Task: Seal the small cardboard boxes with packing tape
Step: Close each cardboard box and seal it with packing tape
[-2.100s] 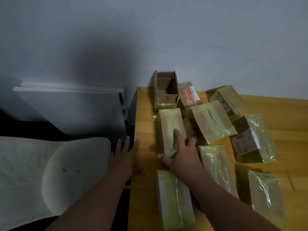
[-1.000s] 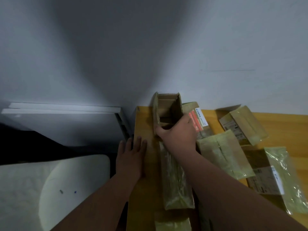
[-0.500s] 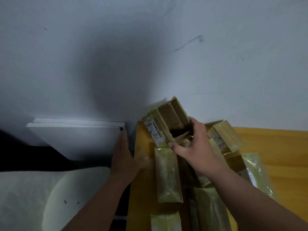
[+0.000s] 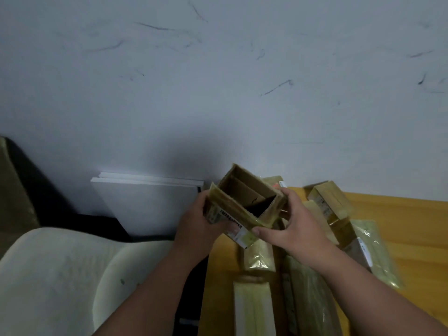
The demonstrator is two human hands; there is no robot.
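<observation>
An open small cardboard box [image 4: 244, 195] is held up in the air above the table's far left corner, its open mouth facing me and its inner flaps showing. My left hand [image 4: 201, 226] grips its left side, where a barcode label sits. My right hand [image 4: 291, 226] grips its right side, thumb along the lower edge. Several taped boxes lie on the wooden table [image 4: 400, 226] below, among them one [image 4: 259, 257] right under the lifted box and one [image 4: 329, 200] at the back. No tape roll is in view.
A white panel [image 4: 150, 202] leans against the grey wall left of the table. A pale cushioned chair [image 4: 60, 275] stands at the lower left. More wrapped boxes [image 4: 252, 309] line the table's near left edge and its right side [image 4: 371, 248].
My right hand lifted the open box off the table's far corner. My left hand left the table edge and took hold of the box's left side. The camera tilted upward.
</observation>
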